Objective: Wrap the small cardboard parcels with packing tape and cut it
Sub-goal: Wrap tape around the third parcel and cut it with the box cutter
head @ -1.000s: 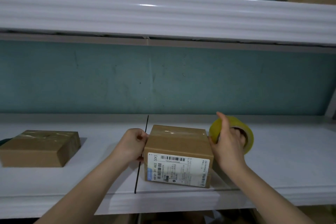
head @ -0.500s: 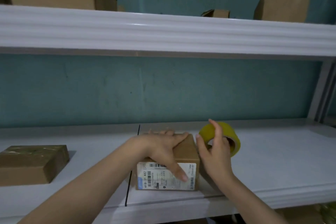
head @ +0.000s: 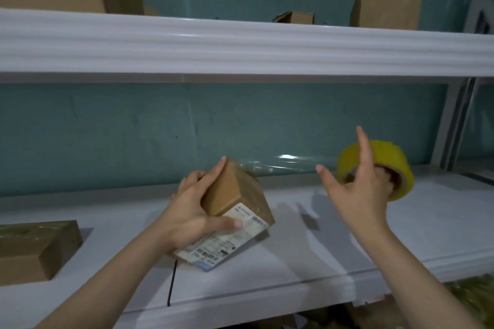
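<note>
In the head view, the left hand (head: 196, 207) sat just left of centre in the lower half of the frame, fingers clasped around the small cardboard parcel (head: 238, 195): fingertips lay along its upper left edge and the thumb pressed across its lower face beside the white shipping label (head: 224, 242). The parcel was tilted, one corner up, its lower end at or just above the white shelf (head: 334, 224); contact could not be told. A strip of clear tape (head: 283, 164) ran from the parcel's top corner rightward across the middle of the frame to the yellow tape roll (head: 379, 165). The right hand (head: 358, 192), right of centre, gripped that roll with fingers hooked into its core, while the index finger pointed upward and the thumb stuck out to the left. The roll was held above the shelf. At the lower left edge lay a second parcel (head: 34, 248), already glossy with tape, well apart from the first. Along the top of the frame, an upper shelf (head: 240, 45) carried open cardboard boxes (head: 390, 2).
</note>
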